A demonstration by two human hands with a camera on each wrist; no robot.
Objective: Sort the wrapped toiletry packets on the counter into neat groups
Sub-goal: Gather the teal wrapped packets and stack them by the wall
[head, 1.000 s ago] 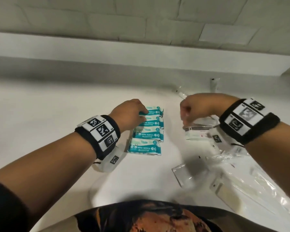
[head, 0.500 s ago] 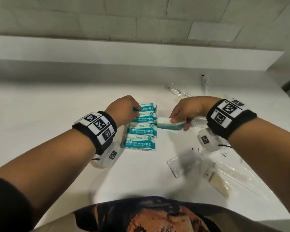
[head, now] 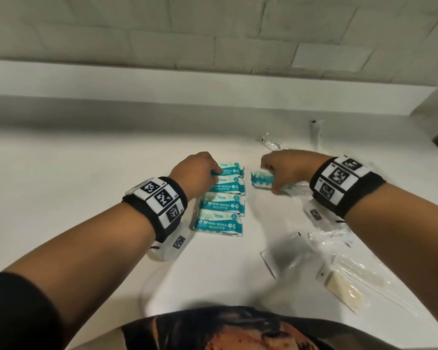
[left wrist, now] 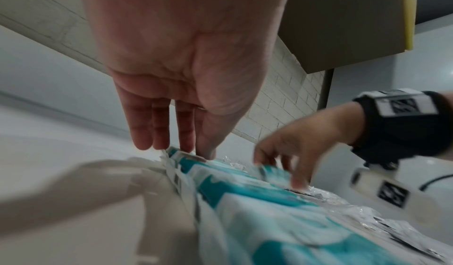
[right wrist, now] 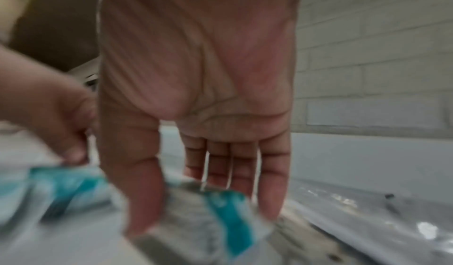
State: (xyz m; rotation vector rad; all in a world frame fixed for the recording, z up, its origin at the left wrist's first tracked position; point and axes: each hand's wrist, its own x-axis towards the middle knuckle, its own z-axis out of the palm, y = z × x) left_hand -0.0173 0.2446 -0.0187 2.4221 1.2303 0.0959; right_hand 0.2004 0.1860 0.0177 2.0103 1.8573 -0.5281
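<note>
While the left hand (head: 196, 176) presses straight fingers on the far end of a column of four mini wipes packets (head: 221, 201) on the white counter (head: 61, 178), the right hand (head: 286, 171) pinches a fifth wipes packet (head: 262, 180) just right of that column, its long axis lying crosswise like theirs; loose clear sachets (head: 324, 256) lie nearer the right arm.

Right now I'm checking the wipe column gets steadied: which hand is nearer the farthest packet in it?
Left. The left hand has its fingers on the farthest packet; the right hand is off to its right, holding a loose packet.
</note>
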